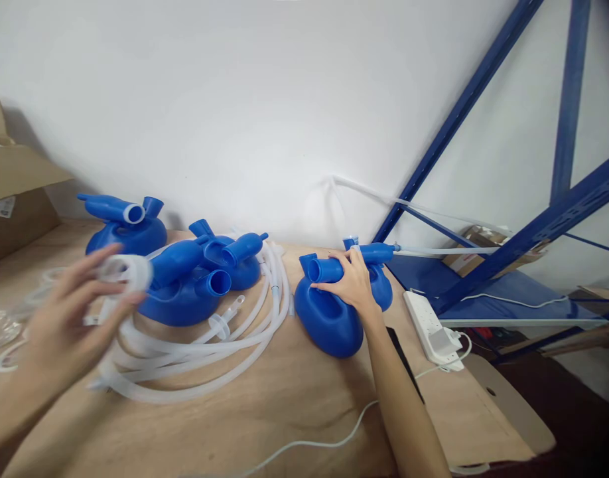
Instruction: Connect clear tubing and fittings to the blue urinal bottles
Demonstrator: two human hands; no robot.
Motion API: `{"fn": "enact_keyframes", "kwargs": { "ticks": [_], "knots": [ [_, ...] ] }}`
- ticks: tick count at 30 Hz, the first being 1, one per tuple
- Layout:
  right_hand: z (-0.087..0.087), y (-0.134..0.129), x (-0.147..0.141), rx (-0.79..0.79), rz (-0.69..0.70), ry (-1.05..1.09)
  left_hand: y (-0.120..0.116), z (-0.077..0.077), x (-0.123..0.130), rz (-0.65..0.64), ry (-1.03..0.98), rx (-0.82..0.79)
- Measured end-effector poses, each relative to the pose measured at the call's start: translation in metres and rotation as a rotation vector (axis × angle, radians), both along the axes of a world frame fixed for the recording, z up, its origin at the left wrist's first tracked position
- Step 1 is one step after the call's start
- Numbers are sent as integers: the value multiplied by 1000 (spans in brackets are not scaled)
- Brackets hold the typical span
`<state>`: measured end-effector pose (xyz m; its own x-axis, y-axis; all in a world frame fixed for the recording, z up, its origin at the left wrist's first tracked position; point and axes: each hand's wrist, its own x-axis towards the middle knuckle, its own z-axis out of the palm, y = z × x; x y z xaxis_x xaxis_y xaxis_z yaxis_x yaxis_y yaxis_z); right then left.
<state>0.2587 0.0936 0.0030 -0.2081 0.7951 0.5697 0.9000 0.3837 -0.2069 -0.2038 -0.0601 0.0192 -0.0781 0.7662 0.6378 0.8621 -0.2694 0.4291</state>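
My left hand, slightly blurred, is raised over the left part of the table. Its fingers and thumb are closed on a white translucent plastic ring-shaped cap. On the right, my right hand wraps over the neck of a blue plastic urinal bottle, whose round mouth is uncovered and faces left. Behind that hand stands another blue urinal bottle with a tube running off to the right. Several more blue bottles, such as one with an uncovered mouth, stand at centre left.
Coiled white tubing and a clear funnel-like fitting lie mid-table. Clear rings are at far left near a cardboard box. A power strip, a white cable and a blue metal shelf are on the right.
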Motion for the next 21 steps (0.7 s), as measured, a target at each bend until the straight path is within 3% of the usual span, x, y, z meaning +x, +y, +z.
{"fn": "enact_keyframes", "kwargs": {
  "ticks": [2, 4, 6, 9, 12, 15, 21],
  "knots": [
    [0, -3, -2, -26, 2, 4, 8, 16, 61, -281, -1, 21],
    [0, -6, -4, -45, 5, 13, 24, 18, 116, -458, -76, 7],
    [-2, -9, -6, -40, 28, 31, 47, 10, 160, -560, -157, -47],
    [-4, -18, -6, -21, 96, 68, 90, -10, 206, -583, -289, -71],
    [-5, -30, -4, -55, 173, 95, 133, -25, 226, -532, -391, -237],
    [-5, -40, 0, -40, 296, 115, 162, -33, 228, -596, -377, -454],
    [-4, -41, 7, 67, 492, 78, 171, -37, 221, -713, -357, -518]
  ]
}}
